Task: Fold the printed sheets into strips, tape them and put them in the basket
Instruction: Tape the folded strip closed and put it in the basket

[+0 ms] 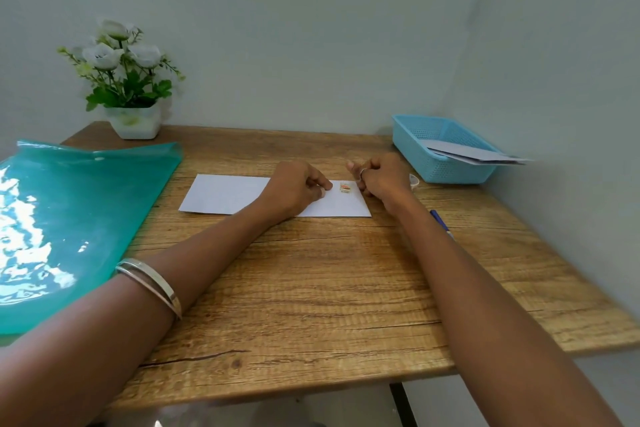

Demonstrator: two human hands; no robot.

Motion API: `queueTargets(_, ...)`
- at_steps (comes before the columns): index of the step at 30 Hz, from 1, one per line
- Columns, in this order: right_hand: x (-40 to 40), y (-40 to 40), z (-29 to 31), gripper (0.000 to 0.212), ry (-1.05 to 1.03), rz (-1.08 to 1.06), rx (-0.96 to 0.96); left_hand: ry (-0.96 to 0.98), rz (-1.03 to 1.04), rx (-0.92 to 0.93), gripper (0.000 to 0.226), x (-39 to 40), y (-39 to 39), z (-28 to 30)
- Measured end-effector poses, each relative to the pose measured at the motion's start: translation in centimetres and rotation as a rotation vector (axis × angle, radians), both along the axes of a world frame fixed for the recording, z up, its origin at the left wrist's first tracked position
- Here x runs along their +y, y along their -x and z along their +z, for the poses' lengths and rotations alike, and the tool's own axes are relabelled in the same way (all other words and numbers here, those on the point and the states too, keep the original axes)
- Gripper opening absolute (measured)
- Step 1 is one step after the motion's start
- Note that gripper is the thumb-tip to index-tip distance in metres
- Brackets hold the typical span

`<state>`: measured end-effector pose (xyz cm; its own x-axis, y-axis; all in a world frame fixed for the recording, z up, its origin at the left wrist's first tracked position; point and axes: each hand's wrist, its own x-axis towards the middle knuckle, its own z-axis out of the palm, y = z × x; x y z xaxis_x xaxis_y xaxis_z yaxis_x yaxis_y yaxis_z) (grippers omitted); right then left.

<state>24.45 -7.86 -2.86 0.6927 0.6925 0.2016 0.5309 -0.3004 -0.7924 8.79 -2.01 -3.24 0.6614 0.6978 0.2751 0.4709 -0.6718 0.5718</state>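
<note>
2 hands (298, 189), 1 strip (225, 198), 1 basket (415, 146), 1 folder (69, 218)

The scene is evenly and softly lit, with only faint shadows cast on the counter (329, 288). Strong white glare is seen on the green plastic folder (69, 218). Edges are bowed by wide-angle distortion, and fine detail is slightly softened.

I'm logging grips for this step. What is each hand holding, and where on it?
The left hand presses fingertips down on the folded sheet near its small printed mark, pinning rather than gripping. The right hand is curled at the sheet's right end; its hold cannot be told.
</note>
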Motion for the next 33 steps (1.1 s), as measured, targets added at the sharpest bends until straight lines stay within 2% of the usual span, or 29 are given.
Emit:
queueTargets(10,1.3,0.2,-0.7,0.032,0.158,-0.003,-0.167,-0.011,-0.014,-0.017,0.024,0.1,0.1,-0.1)
queueTargets(13,0.9,0.4,-1.1,0.023,0.136,0.018,-0.235,-0.010,-0.012,-0.029,0.026,0.0,0.1,-0.1)
queueTargets(15,0.1,0.7,-0.6,0.025,0.088,0.112,-0.266,-0.003,0.004,-0.065,0.029,-0.3,0.2,0.0)
queueTargets(17,-0.7,0.8,0.4,0.031,0.079,0.263,-0.270,0.046,0.022,-0.180,0.029,-0.4,0.6,0.3)
queueTargets(20,-1.4,0.7,1.2,0.050,0.258,0.503,-0.313,0.075,0.127,-0.326,0.025,0.0,1.6,1.6)
queueTargets(22,-1.2,0.4,1.0,0.059,0.388,0.554,-0.390,-0.074,0.261,-0.185,0.021,0.9,2.5,2.6)
queueTargets(24,-0.8,0.1,0.7,0.061,0.416,0.526,-0.428,-0.211,0.399,0.158,0.029,2.2,3.9,2.9)
queueTargets(26,-0.4,0.0,0.7,0.061,0.413,0.517,-0.462,-0.149,0.502,0.458,0.046,3.5,5.8,3.0)
queueTargets(27,-0.5,0.0,0.8,0.061,0.415,0.519,-0.471,-0.096,0.520,0.532,0.052,3.9,6.5,3.0)
queueTargets(30,-0.7,-0.1,0.8,0.059,0.418,0.535,-0.438,-0.092,0.494,0.590,0.051,4.4,7.7,3.3)
queueTargets(33,-0.9,-0.2,0.7,0.056,0.394,0.550,-0.371,-0.127,0.519,0.534,0.050,4.3,8.1,3.6)
